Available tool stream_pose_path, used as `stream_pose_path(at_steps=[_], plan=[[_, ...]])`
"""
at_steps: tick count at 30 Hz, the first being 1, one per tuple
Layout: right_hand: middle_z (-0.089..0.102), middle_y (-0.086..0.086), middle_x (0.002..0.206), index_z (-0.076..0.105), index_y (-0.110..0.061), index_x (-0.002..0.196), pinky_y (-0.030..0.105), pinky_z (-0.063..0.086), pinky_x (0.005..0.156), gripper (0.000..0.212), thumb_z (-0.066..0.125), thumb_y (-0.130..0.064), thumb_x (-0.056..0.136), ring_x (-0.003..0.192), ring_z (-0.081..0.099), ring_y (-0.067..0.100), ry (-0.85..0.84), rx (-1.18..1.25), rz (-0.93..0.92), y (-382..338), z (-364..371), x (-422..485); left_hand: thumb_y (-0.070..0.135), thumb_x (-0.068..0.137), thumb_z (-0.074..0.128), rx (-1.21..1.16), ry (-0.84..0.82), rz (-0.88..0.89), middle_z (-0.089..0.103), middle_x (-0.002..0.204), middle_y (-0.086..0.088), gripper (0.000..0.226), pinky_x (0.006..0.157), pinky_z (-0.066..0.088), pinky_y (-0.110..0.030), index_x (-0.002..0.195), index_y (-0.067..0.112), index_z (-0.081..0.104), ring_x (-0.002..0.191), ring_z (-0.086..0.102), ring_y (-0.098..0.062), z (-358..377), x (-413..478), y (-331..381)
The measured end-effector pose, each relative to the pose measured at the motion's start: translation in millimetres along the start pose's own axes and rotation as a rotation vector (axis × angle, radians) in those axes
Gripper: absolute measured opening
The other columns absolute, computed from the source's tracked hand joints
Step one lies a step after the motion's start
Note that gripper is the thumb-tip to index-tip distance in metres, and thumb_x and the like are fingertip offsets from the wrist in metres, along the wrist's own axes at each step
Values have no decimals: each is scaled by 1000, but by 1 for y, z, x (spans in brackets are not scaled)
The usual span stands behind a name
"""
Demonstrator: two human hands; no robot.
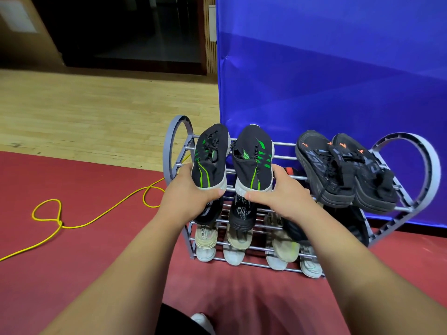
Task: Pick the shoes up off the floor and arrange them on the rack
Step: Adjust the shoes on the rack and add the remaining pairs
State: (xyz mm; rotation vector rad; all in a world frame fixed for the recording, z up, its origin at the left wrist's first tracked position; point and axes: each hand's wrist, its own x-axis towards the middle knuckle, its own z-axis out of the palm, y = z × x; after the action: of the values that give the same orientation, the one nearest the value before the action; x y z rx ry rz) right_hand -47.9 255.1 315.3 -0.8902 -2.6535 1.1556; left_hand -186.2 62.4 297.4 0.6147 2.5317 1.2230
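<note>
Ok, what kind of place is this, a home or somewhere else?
Probably a gym or sports hall, not a home: a wooden strip floor, a red floor mat, and a blue fabric screen behind the shoe rack.

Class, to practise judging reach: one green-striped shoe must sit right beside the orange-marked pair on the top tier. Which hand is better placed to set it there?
Right. The right hand grips the green-striped shoe nearer the orange-marked pair; the left hand holds the farther shoe.

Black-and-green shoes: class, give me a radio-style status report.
Hands: left hand grips left shoe at heel, right hand grips right shoe at heel. Both over rack top tier, left side. Obstacles: none; black-and-orange pair sits right, apart.
</note>
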Motion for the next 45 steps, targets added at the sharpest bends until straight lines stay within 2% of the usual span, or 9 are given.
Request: stream_pose_path(at_steps=[4, 11, 13, 16, 21, 25, 35, 42, 45], plan=[[58, -29, 115, 42, -51, 125, 54, 38, 110, 79, 74, -74, 55, 119, 58, 16, 0, 7, 11, 2, 0, 3, 53, 69, 86, 37, -8, 28, 65, 115, 22, 82, 80, 50, -28, 138, 35, 45, 102, 64, -8, 4, -5, 5], [58, -30, 114, 44, -44, 138, 28, 41, 83, 77, 83, -57, 73, 107, 56, 7, 4, 30, -32, 7, 3, 3, 71, 61, 79, 121, -5, 46, 58, 117, 25, 83, 105, 43, -47, 129, 42, 42, 123, 59, -13, 10, 2, 7], [60, -27, 118, 45, -43, 134, 33, 46, 92, 76, 81, -62, 70, 112, 60, 8, -3, 6, -39, 10, 2, 4, 85, 57, 70, 213, -24, 23, 59, 128, 20, 98, 104, 38, -47, 139, 42, 36, 133, 50, -18, 7, 6, 5], [58, -14, 121, 50, -33, 120, 47, 50, 97, 82, 67, -87, 61, 113, 61, 19, 32, -153, 31, 14, -1, 4, 94, 53, 61, 274, -74, 15, 59, 136, 15, 94, 105, 37, -50, 134, 51, 41, 140, 38, -27, 6, 11, -1], [69, -5, 109, 58, -32, 99, 48, 37, 102, 78, 30, -99, 73, 117, 59, 27, -94, -442, 62, 15, 2, 2, 103, 44, 58, 211, -56, 83, 65, 119, 24, 90, 107, 40, -54, 118, 52, 52, 132, 49, -24, 9, 24, -13], [69, -7, 98, 53, -30, 79, 48, 35, 99, 67, 35, -94, 79, 110, 59, 25, -90, -426, 53, 10, 3, 4, 98, 47, 65, 165, -42, 79, 65, 113, 25, 82, 106, 42, -54, 113, 52, 53, 131, 48, -23, 8, 24, -15], [68, -11, 100, 57, -38, 82, 48, 38, 103, 60, 38, -94, 79, 113, 58, 23, -131, -386, 45, -1, 6, -6, 93, 52, 67, 157, -38, 89, 65, 113, 32, 73, 106, 42, -52, 114, 59, 52, 132, 47, -23, 0, 23, -19], [56, -19, 69, 59, -39, 62, 42, 45, 93, 57, 50, -95, 70, 83, 57, 16, -164, -282, 58, 13, -7, -11, 84, 60, 70, 231, -74, -37, 61, 129, 13, 83, 104, 35, -47, 128, 43, 44, 140, 30, -27, 4, -4, 0], [65, -20, 87, 63, -40, 74, 44, 46, 101, 60, 49, -97, 67, 100, 63, 18, -191, -295, 57, 13, -10, -18, 88, 56, 68, 277, -88, -52, 60, 136, 7, 98, 101, 33, -48, 136, 37, 41, 140, 31, -29, 4, -15, 4]])
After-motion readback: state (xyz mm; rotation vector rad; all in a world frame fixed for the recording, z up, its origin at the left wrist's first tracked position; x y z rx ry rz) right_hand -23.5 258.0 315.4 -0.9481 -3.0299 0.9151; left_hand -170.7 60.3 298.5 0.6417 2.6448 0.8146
